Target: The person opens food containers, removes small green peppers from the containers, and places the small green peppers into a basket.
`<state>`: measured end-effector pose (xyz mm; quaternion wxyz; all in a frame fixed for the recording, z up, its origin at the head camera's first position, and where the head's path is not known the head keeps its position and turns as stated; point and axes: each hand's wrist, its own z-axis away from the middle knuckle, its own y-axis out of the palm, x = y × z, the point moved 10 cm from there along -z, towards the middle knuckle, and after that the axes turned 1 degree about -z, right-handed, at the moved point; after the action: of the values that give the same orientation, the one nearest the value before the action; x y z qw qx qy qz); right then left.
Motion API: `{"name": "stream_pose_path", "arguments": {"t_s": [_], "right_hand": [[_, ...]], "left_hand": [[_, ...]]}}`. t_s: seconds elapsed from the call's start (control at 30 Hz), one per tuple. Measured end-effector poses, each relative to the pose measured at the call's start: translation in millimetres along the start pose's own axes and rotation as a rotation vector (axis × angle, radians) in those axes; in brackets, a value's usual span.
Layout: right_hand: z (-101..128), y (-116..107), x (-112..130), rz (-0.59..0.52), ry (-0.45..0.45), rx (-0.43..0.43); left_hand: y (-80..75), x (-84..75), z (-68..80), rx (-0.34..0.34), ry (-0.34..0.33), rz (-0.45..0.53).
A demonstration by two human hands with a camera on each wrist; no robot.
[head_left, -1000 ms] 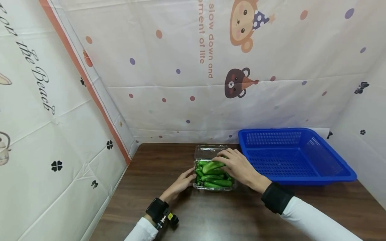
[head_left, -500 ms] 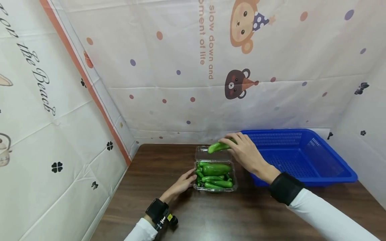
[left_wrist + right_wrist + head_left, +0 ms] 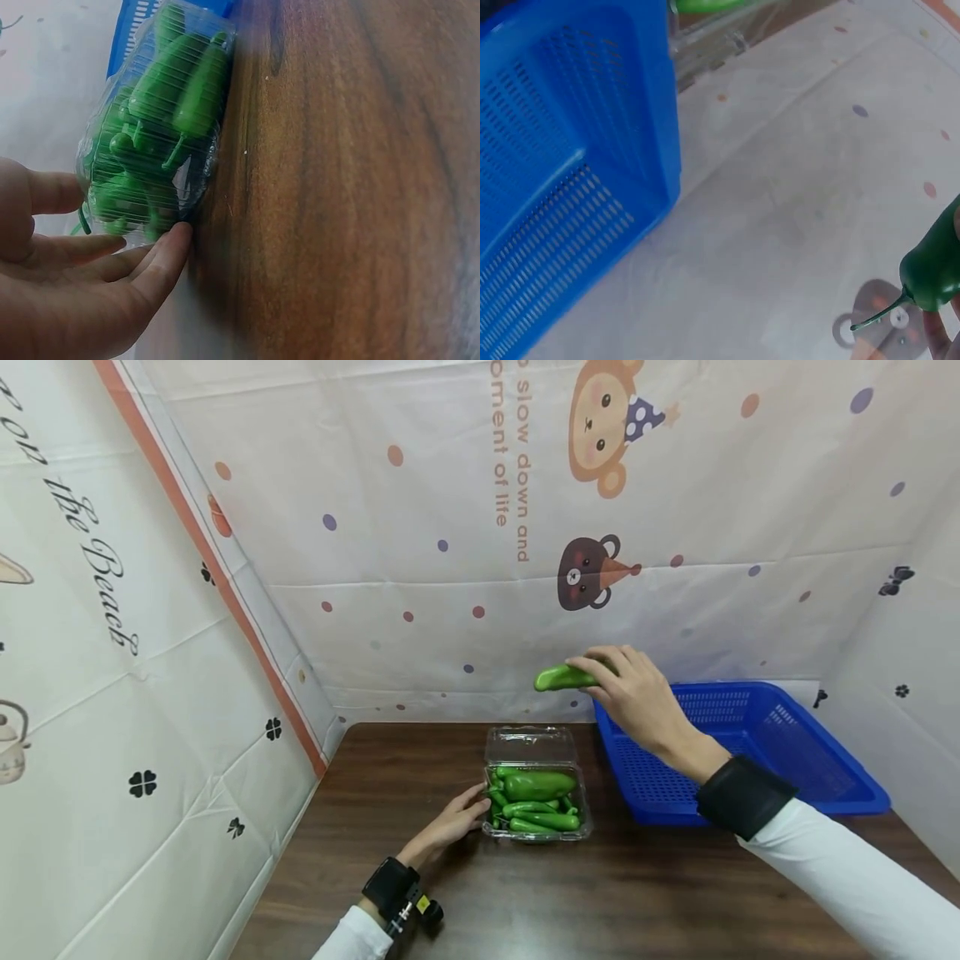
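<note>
My right hand [image 3: 637, 702] grips a green pepper [image 3: 561, 677] and holds it in the air above the near-left part of the blue basket. In the right wrist view the stem end of that pepper [image 3: 934, 274] shows at the right edge, with only bits of fingers. On the table a clear plastic box [image 3: 536, 837] stands with its lid [image 3: 531, 745] folded back, and several green peppers [image 3: 538, 786] lie inside. My left hand [image 3: 448, 821] rests against the box's left side; in the left wrist view its fingers [image 3: 161, 266] are extended and touch the plastic.
A blue perforated basket [image 3: 840, 789] stands to the right of the box, near the back of the brown wooden table [image 3: 570, 902]. A printed white cloth [image 3: 420, 652] hangs behind the table and along its sides.
My right hand has lifted the pepper out of the box, then carried it up and to the right, over the basket's edge. The left hand stays at the box.
</note>
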<state>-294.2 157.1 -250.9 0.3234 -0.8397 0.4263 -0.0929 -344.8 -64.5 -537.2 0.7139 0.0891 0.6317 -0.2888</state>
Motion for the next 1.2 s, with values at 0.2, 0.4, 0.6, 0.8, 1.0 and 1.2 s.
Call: {"name": "stream_pose_path", "arguments": {"t_s": [0.2,0.4,0.6,0.8,1.0,1.2], "right_hand": [[-8.8,-20.5,-7.0,0.026,0.009,-0.076],[-13.5,-36.2,-16.7,0.027,0.058,-0.104],[-14.7,-50.1,-30.1,-0.006,0.159,-0.153],[-20.6,-62.2,-39.6,-0.009,0.226,-0.18],[-22.2,-71.6,-48.6,-0.005,0.263,-0.199],[-13.6,-78.2,-61.5,-0.015,0.346,-0.225]], "left_hand": [[-0.5,0.8,-1.6,0.003,-0.004,0.014],[-0.9,-0.3,-2.7,0.003,0.009,0.033],[1.4,0.4,-1.9,0.008,0.007,0.033],[1.8,1.2,-1.4,0.014,-0.004,0.032],[2.2,3.9,-1.2,0.017,-0.014,0.03],[0.9,5.8,-0.8,0.006,-0.029,0.048]]}}
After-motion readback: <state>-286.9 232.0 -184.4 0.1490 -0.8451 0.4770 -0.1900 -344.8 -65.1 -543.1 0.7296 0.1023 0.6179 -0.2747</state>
